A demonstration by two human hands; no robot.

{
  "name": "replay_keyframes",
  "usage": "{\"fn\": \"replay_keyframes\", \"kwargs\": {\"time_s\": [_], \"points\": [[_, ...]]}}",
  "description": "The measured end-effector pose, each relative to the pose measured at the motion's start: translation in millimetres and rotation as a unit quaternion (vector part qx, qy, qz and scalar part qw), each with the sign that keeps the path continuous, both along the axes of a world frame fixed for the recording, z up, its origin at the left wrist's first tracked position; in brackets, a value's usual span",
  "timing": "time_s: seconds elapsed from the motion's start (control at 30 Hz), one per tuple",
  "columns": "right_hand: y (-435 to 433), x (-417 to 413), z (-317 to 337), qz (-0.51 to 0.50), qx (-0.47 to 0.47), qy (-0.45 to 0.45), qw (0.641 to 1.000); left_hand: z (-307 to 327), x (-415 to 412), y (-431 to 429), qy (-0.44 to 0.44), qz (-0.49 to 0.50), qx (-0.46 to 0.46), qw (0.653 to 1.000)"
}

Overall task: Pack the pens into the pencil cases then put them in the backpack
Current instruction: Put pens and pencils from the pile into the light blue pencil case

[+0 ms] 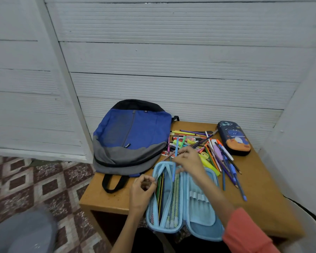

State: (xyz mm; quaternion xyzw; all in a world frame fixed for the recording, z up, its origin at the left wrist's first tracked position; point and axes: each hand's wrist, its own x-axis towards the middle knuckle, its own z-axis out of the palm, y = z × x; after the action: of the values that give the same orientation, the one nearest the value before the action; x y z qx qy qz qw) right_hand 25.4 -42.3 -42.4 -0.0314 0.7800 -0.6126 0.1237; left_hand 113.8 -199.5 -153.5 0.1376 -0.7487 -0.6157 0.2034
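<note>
Pen [174, 170] in R hand [189, 158], over case [199, 212]

Room items I can log from the head view.

- Wall [171, 57]: white horizontal panels, finely ribbed, with dark seams between courses. It fills the upper frame.
- Post [62, 84]: plain white upright strip, slanted in the wide-angle view, dividing the left panels from the centre ones.
- Side panel [299, 143]: smooth white surface at the right edge.
- Floor [44, 181]: patterned tiles in maroon, white and grey squares, lower left.
- Table [259, 198]: small, tan wood, set against the wall, open underneath.
- Grey blurred shape [22, 232], bottom-left corner: I cannot identify it.
- Light: even and soft, with weak shadows.
</note>
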Motion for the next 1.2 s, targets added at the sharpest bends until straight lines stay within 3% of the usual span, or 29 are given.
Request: {"fn": "replay_keyframes", "kwargs": {"time_s": [0.23,0.43,0.73,1.0,1.2], "points": [[-32,30,-26,0.113,0.228,0.082,0.964,0,-1,0,0.004,0.0,-0.011,1.0],[-37,47,-29,0.195,0.409,0.117,0.884,4,1,1,0.011,0.0,-0.019,1.0],[-40,55,-30,0.221,0.477,0.161,0.835,2,0,1,0.008,0.002,-0.026,1.0],[-41,56,-31,0.219,0.477,0.188,0.83,1,1,0,0.007,0.002,-0.035,0.999],[-35,62,-29,0.211,0.523,0.279,0.777,3,1,0,0.009,0.004,-0.029,1.0]]}}
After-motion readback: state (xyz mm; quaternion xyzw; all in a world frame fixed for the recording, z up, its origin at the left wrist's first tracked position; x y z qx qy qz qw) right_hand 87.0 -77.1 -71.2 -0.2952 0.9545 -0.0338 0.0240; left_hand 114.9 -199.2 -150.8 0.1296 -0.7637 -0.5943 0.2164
